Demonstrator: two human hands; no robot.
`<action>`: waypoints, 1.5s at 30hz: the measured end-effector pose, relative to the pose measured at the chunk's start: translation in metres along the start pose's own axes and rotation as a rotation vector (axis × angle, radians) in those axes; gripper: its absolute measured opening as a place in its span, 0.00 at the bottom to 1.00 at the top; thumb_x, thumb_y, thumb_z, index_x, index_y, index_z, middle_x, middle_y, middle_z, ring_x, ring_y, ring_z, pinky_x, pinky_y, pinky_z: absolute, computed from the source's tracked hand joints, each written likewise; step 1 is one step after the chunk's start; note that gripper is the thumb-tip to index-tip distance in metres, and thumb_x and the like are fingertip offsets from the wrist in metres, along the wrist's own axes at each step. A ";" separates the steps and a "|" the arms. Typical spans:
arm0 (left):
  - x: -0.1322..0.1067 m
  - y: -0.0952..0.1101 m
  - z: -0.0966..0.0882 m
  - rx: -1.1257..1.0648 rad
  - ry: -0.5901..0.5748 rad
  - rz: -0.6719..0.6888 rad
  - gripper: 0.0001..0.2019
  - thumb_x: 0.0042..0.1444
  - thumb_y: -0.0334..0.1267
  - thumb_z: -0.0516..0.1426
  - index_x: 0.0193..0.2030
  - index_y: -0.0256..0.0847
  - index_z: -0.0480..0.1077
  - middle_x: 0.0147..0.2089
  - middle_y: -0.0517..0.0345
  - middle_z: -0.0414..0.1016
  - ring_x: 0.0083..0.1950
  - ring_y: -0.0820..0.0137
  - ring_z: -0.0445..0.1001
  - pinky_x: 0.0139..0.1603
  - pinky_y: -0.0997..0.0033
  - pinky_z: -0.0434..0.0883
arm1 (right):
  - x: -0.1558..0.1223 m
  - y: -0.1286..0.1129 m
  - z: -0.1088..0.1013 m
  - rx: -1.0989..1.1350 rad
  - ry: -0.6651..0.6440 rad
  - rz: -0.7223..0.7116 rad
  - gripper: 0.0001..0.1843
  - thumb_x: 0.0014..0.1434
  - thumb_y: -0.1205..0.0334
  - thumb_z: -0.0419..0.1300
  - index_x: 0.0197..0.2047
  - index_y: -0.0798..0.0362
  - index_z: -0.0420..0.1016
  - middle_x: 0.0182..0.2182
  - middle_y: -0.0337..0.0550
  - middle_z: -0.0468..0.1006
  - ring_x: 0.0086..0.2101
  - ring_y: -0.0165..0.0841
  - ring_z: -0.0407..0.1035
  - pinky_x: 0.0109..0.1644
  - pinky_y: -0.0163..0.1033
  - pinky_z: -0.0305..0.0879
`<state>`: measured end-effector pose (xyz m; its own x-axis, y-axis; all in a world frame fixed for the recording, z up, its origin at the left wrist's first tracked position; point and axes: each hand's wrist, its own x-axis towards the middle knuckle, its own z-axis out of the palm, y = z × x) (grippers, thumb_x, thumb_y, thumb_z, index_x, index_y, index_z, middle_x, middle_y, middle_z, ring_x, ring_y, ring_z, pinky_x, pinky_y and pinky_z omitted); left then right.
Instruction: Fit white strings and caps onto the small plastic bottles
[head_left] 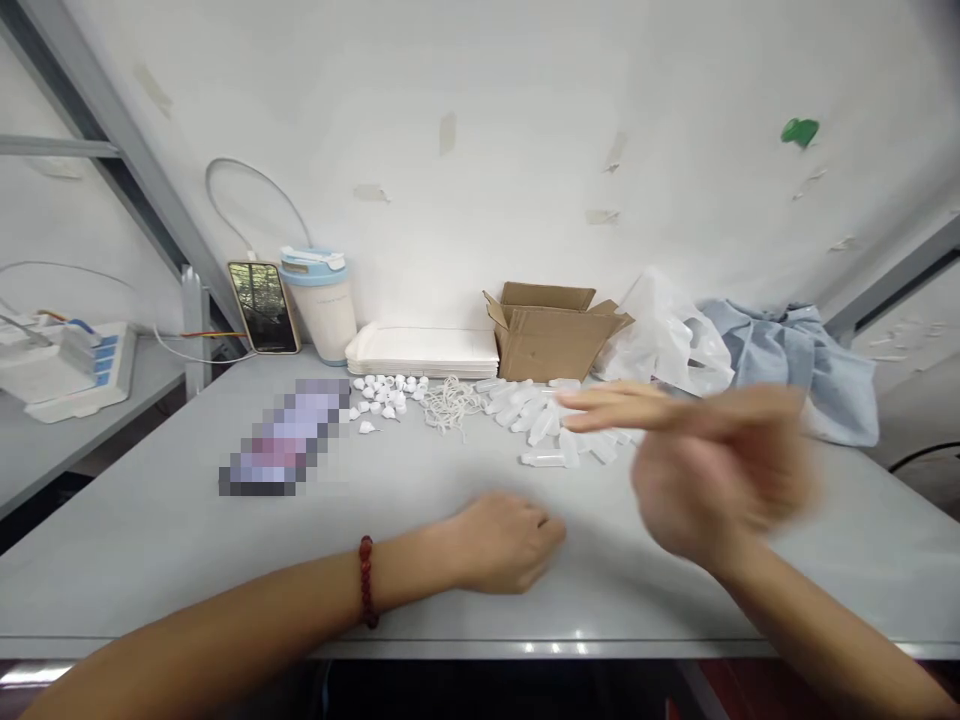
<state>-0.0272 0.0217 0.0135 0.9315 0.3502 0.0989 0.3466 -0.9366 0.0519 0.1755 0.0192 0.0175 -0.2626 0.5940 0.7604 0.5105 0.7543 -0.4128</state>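
My left hand (502, 540) rests on the grey table (187, 540) near its front edge, fingers curled under in a loose fist; whether anything is inside is hidden. A red bead bracelet (366, 580) sits on that wrist. My right hand (705, 450) hovers above the table, smeared by motion, fingers stretched out to the left toward a heap of small clear plastic bottles (536, 415). A bundle of white strings (452, 402) and a scatter of small white caps (386, 395) lie left of the bottles.
An open cardboard box (551, 330), stacked white trays (424, 352), a blue-lidded jug (319, 300) and a leaning phone (262, 305) line the wall. A white plastic bag (664, 335) and blue cloth (795, 355) lie at the right. A pixelated object (289, 435) is at the left.
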 end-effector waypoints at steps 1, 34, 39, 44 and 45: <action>-0.001 -0.004 -0.002 0.016 -0.008 -0.034 0.02 0.56 0.34 0.51 0.34 0.39 0.63 0.30 0.56 0.74 0.27 0.64 0.72 0.22 0.68 0.64 | 0.018 -0.003 0.008 -0.034 0.016 -0.009 0.11 0.60 0.63 0.57 0.47 0.51 0.69 0.41 0.45 0.75 0.37 0.35 0.71 0.39 0.43 0.70; -0.027 -0.074 -0.043 0.236 0.026 -0.503 0.09 0.58 0.31 0.46 0.36 0.37 0.66 0.33 0.50 0.74 0.32 0.61 0.73 0.29 0.67 0.65 | 0.039 0.013 0.035 -0.444 -0.486 -0.057 0.03 0.59 0.68 0.52 0.36 0.53 0.66 0.32 0.46 0.75 0.32 0.35 0.68 0.30 0.36 0.60; -0.041 -0.099 -0.047 0.251 0.089 -0.671 0.10 0.57 0.31 0.45 0.37 0.37 0.67 0.37 0.49 0.73 0.36 0.61 0.72 0.32 0.66 0.66 | 0.042 0.012 0.032 -0.477 -0.614 0.007 0.04 0.58 0.68 0.56 0.38 0.54 0.68 0.35 0.48 0.75 0.35 0.38 0.69 0.33 0.38 0.63; -0.045 -0.108 -0.043 0.140 0.108 -0.646 0.13 0.56 0.31 0.46 0.41 0.39 0.69 0.41 0.49 0.71 0.46 0.59 0.69 0.37 0.64 0.68 | 0.046 0.007 0.026 -0.427 -0.695 0.021 0.07 0.57 0.66 0.56 0.40 0.54 0.69 0.36 0.49 0.74 0.39 0.39 0.68 0.36 0.40 0.64; -0.045 -0.108 -0.042 0.127 0.109 -0.633 0.13 0.56 0.31 0.46 0.41 0.39 0.70 0.41 0.48 0.71 0.48 0.59 0.68 0.38 0.64 0.68 | 0.046 0.006 0.025 -0.415 -0.703 0.018 0.08 0.56 0.66 0.56 0.41 0.54 0.69 0.37 0.49 0.74 0.40 0.40 0.67 0.38 0.41 0.64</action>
<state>-0.1110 0.1073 0.0455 0.5287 0.8276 0.1886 0.8410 -0.5408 0.0158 0.1458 0.0582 0.0378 -0.6336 0.7455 0.2066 0.7448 0.6601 -0.0979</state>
